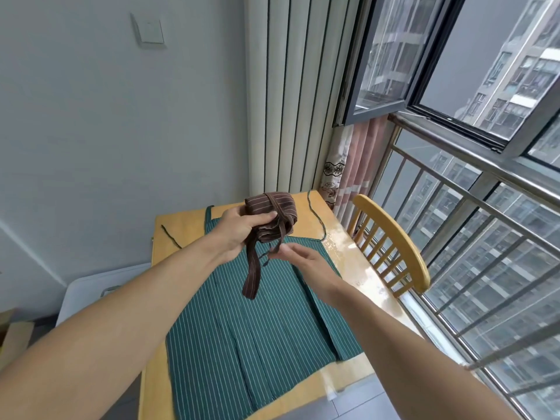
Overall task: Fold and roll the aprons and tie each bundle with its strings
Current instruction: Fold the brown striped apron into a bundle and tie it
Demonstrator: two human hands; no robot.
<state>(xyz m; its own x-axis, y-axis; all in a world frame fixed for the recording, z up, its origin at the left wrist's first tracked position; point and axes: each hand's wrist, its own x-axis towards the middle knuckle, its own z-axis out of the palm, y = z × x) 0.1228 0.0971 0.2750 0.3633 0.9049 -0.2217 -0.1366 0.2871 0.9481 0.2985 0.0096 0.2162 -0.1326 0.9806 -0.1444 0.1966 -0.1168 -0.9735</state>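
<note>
Brown apron bundle up in the air, green one flat on the bench

Our left hand (239, 230) grips the rolled brown striped apron (272, 212) above the bench (178, 225), its wide strap (253, 274) dangling down. Our right hand (306, 262) is beside it with fingers loose; it looks like the fingertips are at a thin string, but we can't tell for sure. The green striped apron (257, 328) lies spread under both hands, with a wooden chair (391, 244) at the window side.

Chair (394, 247) close beside table (342, 241)

L hand (239, 228) grips brown apron roll (272, 215) over green apron (257, 322); R hand (306, 262) open.
</note>
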